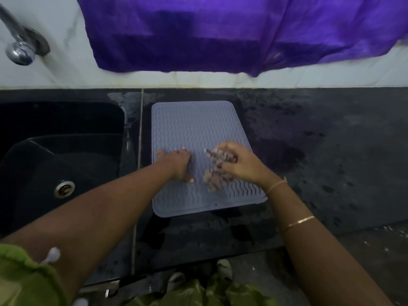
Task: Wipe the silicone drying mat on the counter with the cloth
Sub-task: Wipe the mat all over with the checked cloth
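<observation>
A grey silicone drying mat point(194, 127) with a wavy ribbed surface lies flat on the black counter, just right of the sink. My left hand point(176, 163) presses flat on the mat's middle left, fingers spread, holding nothing. My right hand point(239, 164) grips a crumpled brownish patterned cloth point(215, 176) against the mat's lower right area. The cloth is blurred, and part of it is hidden under my fingers.
A black sink point(44, 151) with a metal drain point(64, 188) sits to the left, a chrome tap point(18, 47) above it. A purple cloth point(220, 34) hangs on the white wall behind. The wet, speckled black counter point(331, 151) stretches right; its front edge is near my body.
</observation>
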A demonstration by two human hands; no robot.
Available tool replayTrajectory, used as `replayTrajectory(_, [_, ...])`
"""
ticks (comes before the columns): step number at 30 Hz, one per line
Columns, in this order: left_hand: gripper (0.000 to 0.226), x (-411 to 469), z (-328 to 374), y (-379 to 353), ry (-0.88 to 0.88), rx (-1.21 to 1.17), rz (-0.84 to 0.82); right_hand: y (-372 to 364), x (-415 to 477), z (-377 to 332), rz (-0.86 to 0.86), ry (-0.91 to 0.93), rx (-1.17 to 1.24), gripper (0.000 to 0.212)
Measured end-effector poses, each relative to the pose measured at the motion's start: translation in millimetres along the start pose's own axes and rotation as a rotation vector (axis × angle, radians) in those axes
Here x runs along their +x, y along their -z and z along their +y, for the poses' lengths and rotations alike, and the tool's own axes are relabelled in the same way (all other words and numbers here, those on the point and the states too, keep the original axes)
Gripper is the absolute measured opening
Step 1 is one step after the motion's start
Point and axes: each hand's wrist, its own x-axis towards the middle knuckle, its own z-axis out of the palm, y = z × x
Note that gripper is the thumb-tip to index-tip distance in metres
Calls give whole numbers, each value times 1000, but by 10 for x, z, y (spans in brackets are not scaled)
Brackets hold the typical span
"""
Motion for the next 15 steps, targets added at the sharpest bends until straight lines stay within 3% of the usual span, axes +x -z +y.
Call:
replayTrajectory(2, [102, 30, 70, 56, 62, 13, -43, -46, -47, 128, -72, -57, -184, 13])
replayTrajectory(5, [115, 56, 191, 170, 117, 7, -132, -236, -125, 331, -67, -111, -358, 39])
replayTrajectory(7, [134, 42, 274, 213, 141, 11, -204, -469, -198, 461, -65, -57, -748, 53])
replayTrajectory(9, [146, 33, 353, 184, 163, 82, -253, -585, -263, 522, -4, 89, -944, 41])
replayTrajectory(12, [146, 46, 372, 137, 186, 123, -255, -400, -251, 646, 40, 238, -959, 26])
replayTrajectory(15, [144, 25, 349, 138, 189, 123, -240, -172, -103, 678, 38, 55, -901, 30])
